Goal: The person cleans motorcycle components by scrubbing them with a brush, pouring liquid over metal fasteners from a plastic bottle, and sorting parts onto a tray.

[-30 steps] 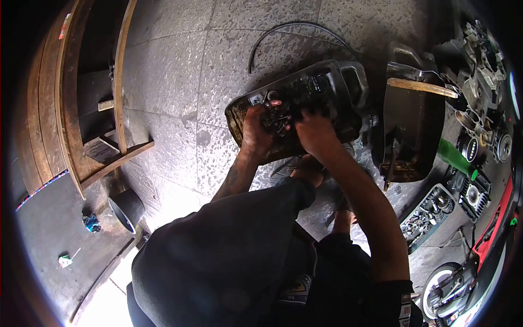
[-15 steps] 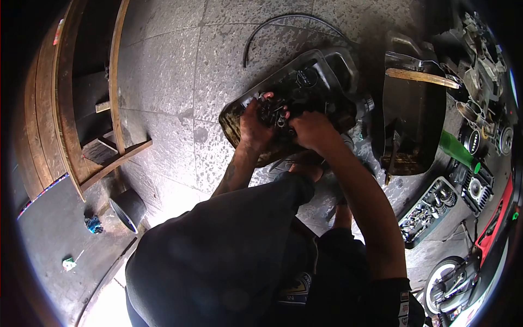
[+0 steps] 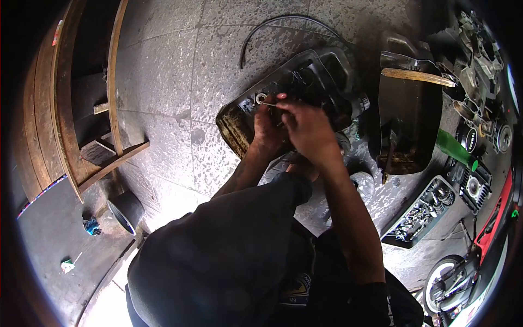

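Observation:
Both hands are together over a black cut-open jerrycan (image 3: 231, 132), used as a tray with dark, oily contents. My left hand (image 3: 267, 133) is closed low in it; what lies in its grip is mostly hidden. A ring-shaped metal part (image 3: 261, 98) shows just beyond its fingertips, and I cannot tell whether the fingers touch it. My right hand (image 3: 311, 131) reaches across from the right, its fingers closed on a thin light-coloured rod (image 3: 269, 104) that crosses above the left thumb.
A second cut-open container (image 3: 408, 120) with a wooden-handled tool across it stands to the right. Beyond are a tray of metal parts (image 3: 419, 218), a green bottle (image 3: 456, 149) and a motorcycle (image 3: 449, 283). A black hose (image 3: 289, 17) curves behind. Left are a wooden frame (image 3: 114, 71) and bucket (image 3: 126, 211).
A cluster of dark metal parts between my hands is no longer visible there. My right hand has shifted up and left over the left, and the thin rod now shows.

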### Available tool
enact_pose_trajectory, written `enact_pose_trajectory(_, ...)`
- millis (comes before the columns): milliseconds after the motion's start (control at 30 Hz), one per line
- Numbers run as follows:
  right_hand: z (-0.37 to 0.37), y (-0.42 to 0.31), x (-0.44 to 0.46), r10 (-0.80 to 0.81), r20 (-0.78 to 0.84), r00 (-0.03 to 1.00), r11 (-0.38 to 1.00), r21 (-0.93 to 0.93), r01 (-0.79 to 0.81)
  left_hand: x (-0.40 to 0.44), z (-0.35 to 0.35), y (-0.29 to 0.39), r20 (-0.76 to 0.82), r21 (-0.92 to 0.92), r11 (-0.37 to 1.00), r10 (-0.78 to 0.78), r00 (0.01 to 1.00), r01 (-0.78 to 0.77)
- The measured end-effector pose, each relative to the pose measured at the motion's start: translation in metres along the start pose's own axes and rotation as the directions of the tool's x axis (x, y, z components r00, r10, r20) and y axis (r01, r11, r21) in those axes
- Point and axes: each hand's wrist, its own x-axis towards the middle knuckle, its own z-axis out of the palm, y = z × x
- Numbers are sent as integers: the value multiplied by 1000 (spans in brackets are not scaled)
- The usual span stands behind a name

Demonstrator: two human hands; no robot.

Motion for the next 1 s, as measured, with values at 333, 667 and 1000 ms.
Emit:
enact_pose_trajectory(333, -122, 42, -61, 290, -634, 717, 957, 175, -232, 8, 27, 3, 15, -156, 987, -44, 999, 46)
enact_pose_trajectory(667, -184, 109, -97, 171, -528, 832, 929, -196, -315, 11, 51, -3, 208, 26, 999, -52, 977, 47)
enact_pose_trajectory(1000, -182, 117, -147, 55, -987, 150, 994, 40, -102, 15, 46, -8, 182, -102, 987, -108, 977, 128)
